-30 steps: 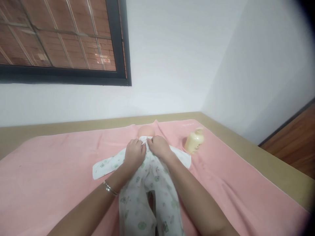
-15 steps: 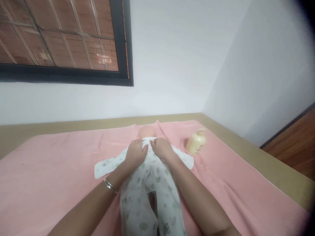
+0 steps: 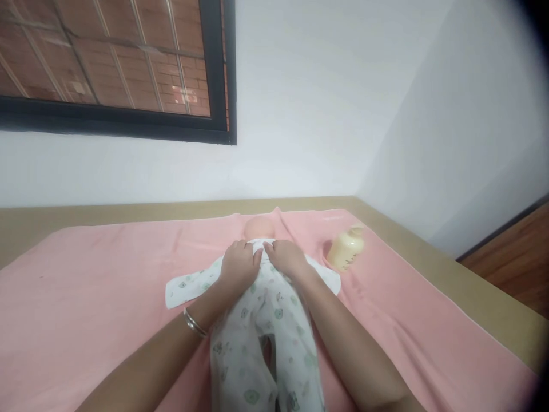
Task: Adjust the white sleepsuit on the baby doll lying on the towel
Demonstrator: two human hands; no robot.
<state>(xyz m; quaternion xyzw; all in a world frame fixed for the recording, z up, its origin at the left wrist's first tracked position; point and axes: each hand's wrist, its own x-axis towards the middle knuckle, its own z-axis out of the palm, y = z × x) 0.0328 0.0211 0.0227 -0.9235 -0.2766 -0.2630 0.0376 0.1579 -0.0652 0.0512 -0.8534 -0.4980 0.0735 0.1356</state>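
Dk-framed window [image 3: 107,63] in wht wall [image 3: 309,103], brn wood panel [image 3: 512,257] at rt.

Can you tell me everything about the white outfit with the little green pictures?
The outfit looks like soft, thin cloth, white with small green and greyish prints. Its long sleeves spread out sideways, and its two legs, with a gap between them, run off the picture's bottom edge. It lies on a pink blanket, its neck end by a round, skin-coloured shape. The left hand and right hand touch its upper front, hiding part.
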